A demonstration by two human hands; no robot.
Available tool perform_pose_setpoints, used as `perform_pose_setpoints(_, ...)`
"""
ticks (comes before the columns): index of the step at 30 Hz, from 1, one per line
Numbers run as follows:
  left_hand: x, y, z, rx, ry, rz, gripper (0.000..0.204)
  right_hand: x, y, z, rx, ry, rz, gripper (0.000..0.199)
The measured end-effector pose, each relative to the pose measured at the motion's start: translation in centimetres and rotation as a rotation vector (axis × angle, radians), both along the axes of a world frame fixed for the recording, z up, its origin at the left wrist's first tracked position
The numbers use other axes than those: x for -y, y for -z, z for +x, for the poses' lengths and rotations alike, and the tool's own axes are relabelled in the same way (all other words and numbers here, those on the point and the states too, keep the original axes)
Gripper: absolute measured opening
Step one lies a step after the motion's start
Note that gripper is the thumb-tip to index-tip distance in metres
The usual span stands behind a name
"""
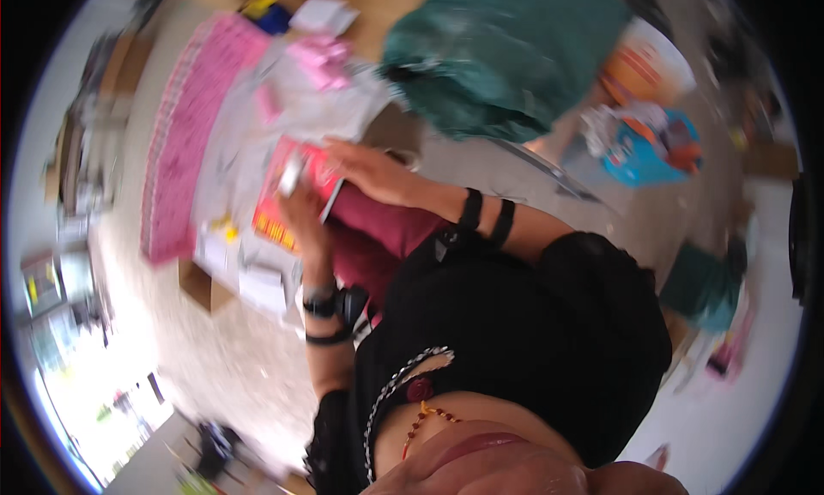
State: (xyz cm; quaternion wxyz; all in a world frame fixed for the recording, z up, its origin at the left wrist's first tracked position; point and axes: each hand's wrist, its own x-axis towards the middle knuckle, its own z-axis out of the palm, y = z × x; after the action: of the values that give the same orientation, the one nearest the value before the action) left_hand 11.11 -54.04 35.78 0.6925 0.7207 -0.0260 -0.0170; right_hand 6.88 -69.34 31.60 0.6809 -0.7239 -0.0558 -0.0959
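Note:
A flat red packet or box (273,205) with yellow print lies across my knees, over maroon trousers (390,224). My left hand (302,214) is closed around a small white object (291,172) above the red surface. Motion blur hides what kind of object it is. My right hand (371,171) lies along the packet's far right edge, fingers stretched out and touching it. Dark straps circle both forearms, with a dark device at each wrist.
Before me is a whitish sheet (227,147) with a pink patterned cloth (189,143) and pink pieces (321,59). A large dark green bag (506,53) stands ahead. To the right is a blue bag (648,156) of wrappers. An open cardboard box (202,285) sits at left.

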Motion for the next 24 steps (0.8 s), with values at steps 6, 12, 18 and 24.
perform_pose_setpoints(6,2.0,-1.1,0.2,0.742,0.071,0.7,0.053,-4.2,-3.7,1.4,-0.501,-0.29,1.248,0.055)
perform_pose_setpoints(12,-0.2,-1.2,-2.6,0.602,0.329,0.83,0.075,-4.0,-4.1,2.4,-0.538,-0.233,1.225,0.056)
perform_pose_setpoints(18,-1.3,-2.4,-5.4,0.56,0.608,0.694,0.078,-1.0,-5.2,3.8,-0.307,-0.297,1.069,0.058)
perform_pose_setpoints(24,-2.2,-2.5,-3.7,0.363,0.1,0.378,0.038,-0.8,-5.7,4.0,-0.298,-0.306,0.986,0.061)
